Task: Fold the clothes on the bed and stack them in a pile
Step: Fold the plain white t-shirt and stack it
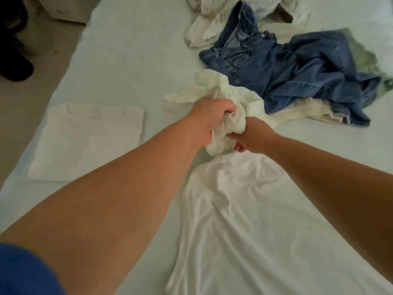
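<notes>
Two hands — left (pixel 209 119), right (pixel 253 135) — each grip clenched on bunched white garment (pixel 234 209), folded shirt (pixel 89 141) beside, on bed (pixel 138 50)

No text, label, brand or number can be read on the clothes or the bed.

Both bare arms reach forward, left hand (pixel 209 118) and right hand (pixel 251 135) side by side, fingers apparently clenched.
</notes>
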